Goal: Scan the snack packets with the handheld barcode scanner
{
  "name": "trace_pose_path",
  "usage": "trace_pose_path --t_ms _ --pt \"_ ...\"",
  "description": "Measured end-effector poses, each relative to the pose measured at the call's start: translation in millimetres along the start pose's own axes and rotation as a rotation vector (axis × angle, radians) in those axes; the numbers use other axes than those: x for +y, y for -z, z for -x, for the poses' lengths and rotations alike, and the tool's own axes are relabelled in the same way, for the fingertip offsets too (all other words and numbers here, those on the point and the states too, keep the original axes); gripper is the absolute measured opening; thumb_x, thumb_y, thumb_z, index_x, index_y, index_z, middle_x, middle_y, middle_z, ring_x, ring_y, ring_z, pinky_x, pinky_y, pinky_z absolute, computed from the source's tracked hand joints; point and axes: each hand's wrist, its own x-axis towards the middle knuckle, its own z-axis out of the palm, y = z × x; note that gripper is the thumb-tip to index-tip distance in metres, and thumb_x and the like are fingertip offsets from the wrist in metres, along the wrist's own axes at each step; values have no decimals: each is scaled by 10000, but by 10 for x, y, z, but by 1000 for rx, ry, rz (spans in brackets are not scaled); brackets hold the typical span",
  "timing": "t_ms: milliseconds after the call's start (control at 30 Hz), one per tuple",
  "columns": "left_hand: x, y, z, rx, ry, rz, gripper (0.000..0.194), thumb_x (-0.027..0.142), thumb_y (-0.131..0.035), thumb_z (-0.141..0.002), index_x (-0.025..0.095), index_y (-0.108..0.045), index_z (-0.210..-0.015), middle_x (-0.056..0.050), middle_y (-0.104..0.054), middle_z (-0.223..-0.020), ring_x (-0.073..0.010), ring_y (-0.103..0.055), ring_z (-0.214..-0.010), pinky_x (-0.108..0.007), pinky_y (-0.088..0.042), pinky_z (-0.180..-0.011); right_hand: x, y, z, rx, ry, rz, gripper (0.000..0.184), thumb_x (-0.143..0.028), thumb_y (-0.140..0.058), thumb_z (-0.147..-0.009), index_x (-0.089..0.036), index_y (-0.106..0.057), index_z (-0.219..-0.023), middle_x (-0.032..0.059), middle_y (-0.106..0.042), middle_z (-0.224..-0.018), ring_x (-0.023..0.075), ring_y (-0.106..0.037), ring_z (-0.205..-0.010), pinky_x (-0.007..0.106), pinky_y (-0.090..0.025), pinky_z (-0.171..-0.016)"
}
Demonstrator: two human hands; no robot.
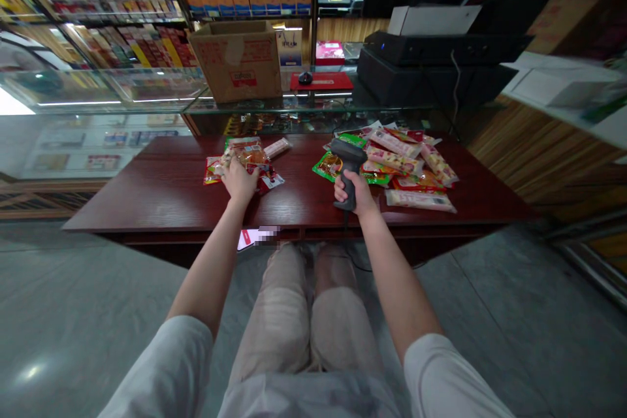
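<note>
My right hand (359, 192) is wrapped round the handle of a dark grey barcode scanner (349, 155), whose head points forward over the table. Beneath and beyond the scanner lies a heap of snack packets (392, 160), some green and orange, others long, pale and pink. On the left, my left hand (239, 179) rests on a smaller pile of snack packets (252, 155), its fingers spread and the thumb apart. The fingertips touch a pale packet, partly hidden by the hand. One white stick-shaped packet (277, 147) lies just right of this pile.
The dark red wooden table (161, 189) has a phone (249, 237) below its front edge. Behind it, a glass counter carries a cardboard box (238, 62), a mouse (305, 78) on a red mat and black machines (431, 68). Stocked shelves stand at the back.
</note>
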Motion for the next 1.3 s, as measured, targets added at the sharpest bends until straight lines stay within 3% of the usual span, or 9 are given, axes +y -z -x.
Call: trace_pose_path --t_ms 200,300,500,633,733,833,1000,1167,1300 --pt "129 128 117 111 -6 -117 745 249 -651 -763 80 -370 -1432 -294 -339 -1494 -485 -283 -1402 -676 -221 -1112 2 44 -12 13 80 -44 349 -447 -684 -762 -233 -499 -967 -107 -443 -553 51 -323 -347 200 -281 -353" --pt "392 58 220 -10 -169 -81 509 250 -581 -833 92 -502 -1311 -277 -410 -1427 -485 -323 -1370 -668 -224 -1103 -14 49 -10 64 110 -62 335 -437 -666 -754 -239 -512 -976 -103 -428 -558 56 -311 -351 208 -271 -353" --pt "1003 -550 488 -387 -440 114 422 339 -577 -879 140 -547 -1249 -217 -589 -1251 -383 -539 -1195 -529 -393 -1030 -37 63 -6 131 141 -123 353 -426 -659 -719 -234 -527 -984 -102 -410 -557 61 -290 -357 215 -251 -354" --pt "1226 -1038 537 -466 -345 156 620 408 -661 -831 78 -484 -1326 -296 -566 -1308 -441 -528 -1226 -561 -393 -1012 -32 76 -8 121 155 -130 341 -421 -648 -745 -233 -513 -995 -98 -416 -565 61 -312 -356 209 -262 -358" --pt "1297 -1234 448 -451 -252 178 710 455 -725 -776 70 -480 -1319 -337 -560 -1302 -499 -479 -1271 -613 -359 -1020 -28 85 -11 109 162 -143 334 -423 -649 -753 -230 -522 -994 -99 -425 -562 55 -311 -352 200 -273 -356" --pt "1359 -1250 330 -535 -224 63 676 509 -740 -749 90 -547 -1242 -324 -560 -1310 -500 -476 -1279 -600 -370 -1013 -24 94 -12 93 163 -158 311 -411 -641 -769 -230 -528 -995 -96 -436 -562 54 -320 -351 192 -279 -353" --pt "1429 -1130 232 -703 -210 -104 499 522 -745 -737 163 -632 -1064 -191 -657 -1217 -395 -568 -1208 -503 -416 -992 -16 100 -5 79 174 -182 292 -379 -629 -785 -223 -538 -1014 -89 -459 -565 55 -337 -354 184 -280 -354" --pt "1296 -1085 175 -661 -32 419 409 280 -822 -625 181 -567 -930 -76 -694 -964 -279 -654 -981 -407 -489 -893 -9 111 -8 77 157 -165 274 -385 -614 -807 -220 -551 -1016 -88 -445 -574 56 -335 -357 194 -284 -358" --pt "1093 -963 76 -625 52 720 361 170 -730 -645 181 -520 -939 -28 -666 -906 -204 -662 -853 -359 -537 -802 5 121 -17 82 153 -148 272 -385 -615 -808 -220 -553 -1015 -89 -445 -579 55 -334 -358 196 -287 -362"
